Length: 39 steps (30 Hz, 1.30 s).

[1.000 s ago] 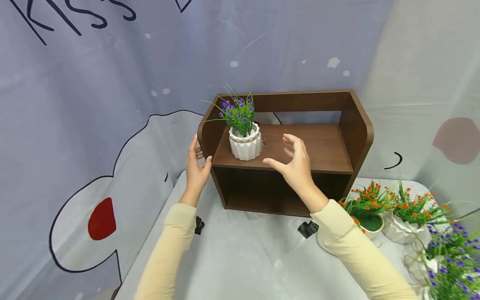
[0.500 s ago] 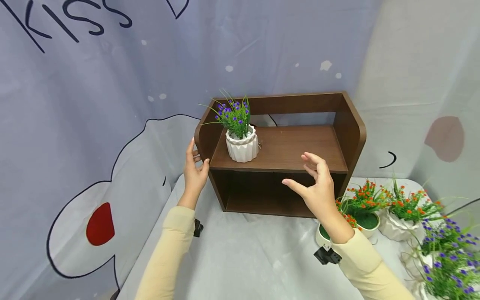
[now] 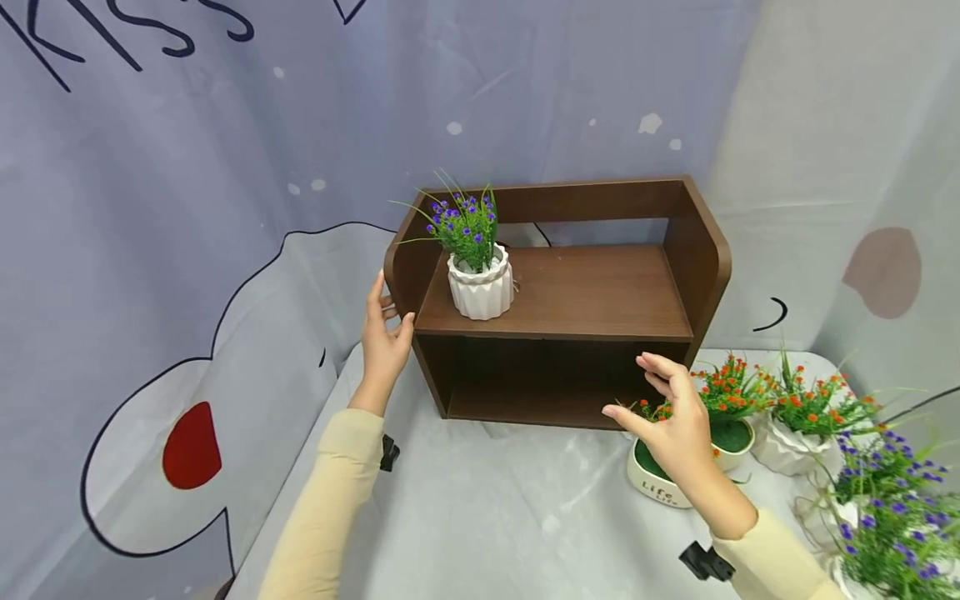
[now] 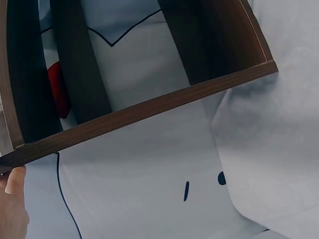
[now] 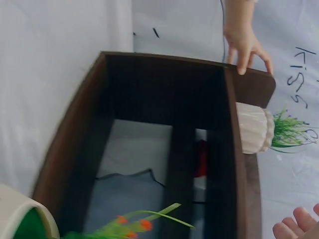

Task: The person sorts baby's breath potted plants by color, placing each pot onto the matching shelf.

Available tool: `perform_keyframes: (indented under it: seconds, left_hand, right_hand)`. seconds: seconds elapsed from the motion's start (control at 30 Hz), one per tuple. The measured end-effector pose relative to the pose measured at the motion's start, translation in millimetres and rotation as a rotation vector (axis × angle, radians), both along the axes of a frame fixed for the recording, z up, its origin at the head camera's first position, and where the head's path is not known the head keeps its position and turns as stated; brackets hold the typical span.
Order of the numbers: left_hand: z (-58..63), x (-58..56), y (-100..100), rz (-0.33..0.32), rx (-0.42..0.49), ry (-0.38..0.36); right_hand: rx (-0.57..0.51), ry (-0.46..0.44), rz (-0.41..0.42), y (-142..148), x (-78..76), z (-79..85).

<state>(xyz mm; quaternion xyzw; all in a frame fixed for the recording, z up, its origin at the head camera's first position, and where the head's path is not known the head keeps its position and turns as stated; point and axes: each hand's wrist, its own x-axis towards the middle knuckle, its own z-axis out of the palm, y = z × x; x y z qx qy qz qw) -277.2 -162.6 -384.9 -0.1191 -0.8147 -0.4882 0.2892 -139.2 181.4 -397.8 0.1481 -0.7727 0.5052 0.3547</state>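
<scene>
A brown wooden two-tier shelf (image 3: 592, 292) stands against the backdrop. My left hand (image 3: 384, 350) rests against its left side panel, fingers along the outside and thumb at the front edge. In the right wrist view, that left hand (image 5: 244, 45) touches the panel's edge. On the upper tier, at the left, sits a white fluted pot (image 3: 482, 287) with purple flowers (image 3: 463, 221). My right hand (image 3: 681, 425), thumb and fingers spread apart, holds nothing. It is over a low cream planter (image 3: 660, 487) lettered "Life", covering part of its orange-flowered plant.
Right of the shelf stand another cream planter (image 3: 735, 437) and a white pot (image 3: 787, 446), both with orange flowers. Purple-flowered plants (image 3: 896, 508) crowd the right edge. A pale cloth (image 3: 517, 508) covers the table.
My right hand has moved from in front of the upper tier, down and right to the cream planter, still spread. The left hand stays at the shelf's side. The white pot has not moved on the shelf.
</scene>
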Motion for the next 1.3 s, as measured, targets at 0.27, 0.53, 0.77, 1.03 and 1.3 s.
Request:
perform_keyframes:
  seconds: [0.27, 0.53, 0.77, 1.03, 1.3]
  left_hand:
    - [-0.5, 1.7, -2, -0.007, 0.02, 0.005]
    - [3.1, 2.6, -2, -0.018, 0.008, 0.036]
    - [5.6, 3.8, -3, -0.001, 0.006, 0.054]
    - [10.5, 4.7, -5, -0.001, 0.005, 0.071]
    - [13.8, 3.8, -6, 0.005, 0.003, 0.086]
  right_hand:
    - [-0.008, -0.156, -0.033, 14, 32.4, -34.6]
    - [0.053, -0.248, -0.159, 33, 61.3, -64.7]
    - [-0.019, -0.217, -0.211, 42, 78.2, -80.8]
    - [-0.08, -0.305, -0.344, 46, 94.7, -88.9]
    - [-0.15, -0.421, -0.484, 60, 106.3, -101.2]
